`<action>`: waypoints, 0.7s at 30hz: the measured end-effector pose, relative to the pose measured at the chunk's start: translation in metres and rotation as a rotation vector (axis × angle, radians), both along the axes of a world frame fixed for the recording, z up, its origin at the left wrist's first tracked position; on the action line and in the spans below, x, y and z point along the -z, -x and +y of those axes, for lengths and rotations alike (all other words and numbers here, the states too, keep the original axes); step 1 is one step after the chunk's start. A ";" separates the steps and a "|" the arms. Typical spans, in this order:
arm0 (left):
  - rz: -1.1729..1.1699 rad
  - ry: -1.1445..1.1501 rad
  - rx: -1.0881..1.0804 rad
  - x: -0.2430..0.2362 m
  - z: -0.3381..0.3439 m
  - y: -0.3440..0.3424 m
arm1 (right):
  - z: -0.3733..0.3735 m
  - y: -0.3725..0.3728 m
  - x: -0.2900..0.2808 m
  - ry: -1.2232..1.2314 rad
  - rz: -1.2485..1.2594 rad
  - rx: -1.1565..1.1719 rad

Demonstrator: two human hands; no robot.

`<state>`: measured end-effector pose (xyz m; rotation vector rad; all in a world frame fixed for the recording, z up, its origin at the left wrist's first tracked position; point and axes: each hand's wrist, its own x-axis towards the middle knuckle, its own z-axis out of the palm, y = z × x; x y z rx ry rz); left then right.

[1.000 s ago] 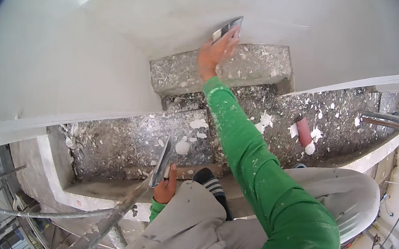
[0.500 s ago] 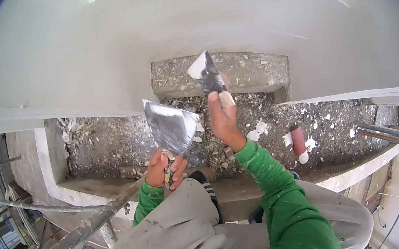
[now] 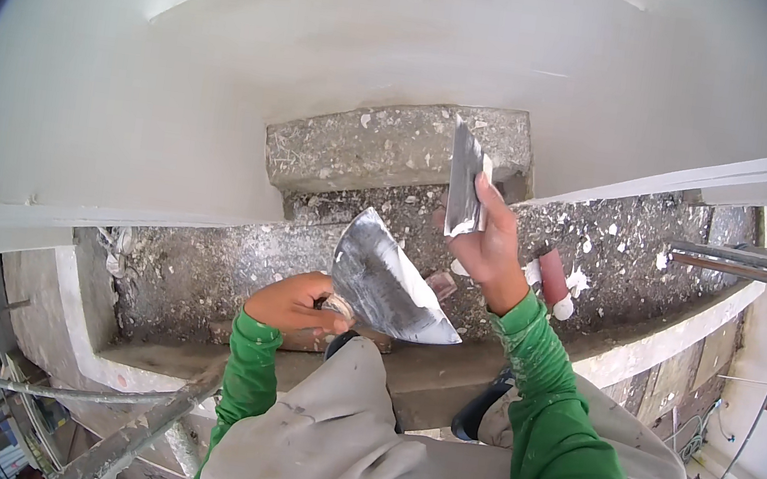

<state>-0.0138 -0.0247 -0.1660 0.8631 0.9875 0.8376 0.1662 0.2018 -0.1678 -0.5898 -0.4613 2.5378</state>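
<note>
My left hand (image 3: 300,302) is closed round the handle of a wide putty knife (image 3: 383,283), its broad metal blade pointing right and carrying a strip of white putty. In my right hand (image 3: 492,239) is a second putty knife (image 3: 465,180), held upright with its blade seen at a slant and some white putty along its edge. The two blades are apart, the right one higher and farther from me. Fingers cover most of both handles.
A smooth grey-white wall (image 3: 381,36) rises ahead, with a concrete step (image 3: 395,149) at its foot. Putty spatters the ledge floor (image 3: 195,273). A reddish cylinder (image 3: 553,277) lies to the right. Metal poles (image 3: 748,263) reach in at right, and another (image 3: 134,439) at lower left.
The left putty knife has turned from pointing away to pointing right. My right hand has moved right and a little nearer, rotating its knife upright.
</note>
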 end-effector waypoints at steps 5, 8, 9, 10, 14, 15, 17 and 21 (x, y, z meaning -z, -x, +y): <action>-0.050 0.141 0.045 0.023 0.026 -0.041 | -0.034 0.014 0.039 0.178 0.156 -0.364; -0.131 0.137 -0.029 0.008 0.004 -0.036 | -0.013 0.010 0.072 -0.067 -0.166 -0.248; -0.123 0.106 -0.153 -0.005 0.001 -0.041 | 0.001 0.006 0.086 -0.214 -0.260 -0.187; -0.134 0.074 -0.152 -0.002 0.002 -0.039 | 0.022 -0.001 0.089 -0.272 -0.364 -0.054; -0.135 0.094 -0.252 -0.003 -0.026 -0.033 | 0.112 -0.011 0.094 -0.822 -0.837 0.505; -0.132 0.089 -0.267 -0.005 -0.025 -0.033 | 0.133 -0.016 0.093 -1.024 -1.106 0.552; -0.103 0.097 -0.311 -0.011 -0.029 -0.035 | 0.148 -0.003 0.080 -1.239 -1.182 0.815; -0.070 0.111 -0.358 -0.008 -0.031 -0.038 | 0.171 0.002 0.084 -1.474 -1.228 1.120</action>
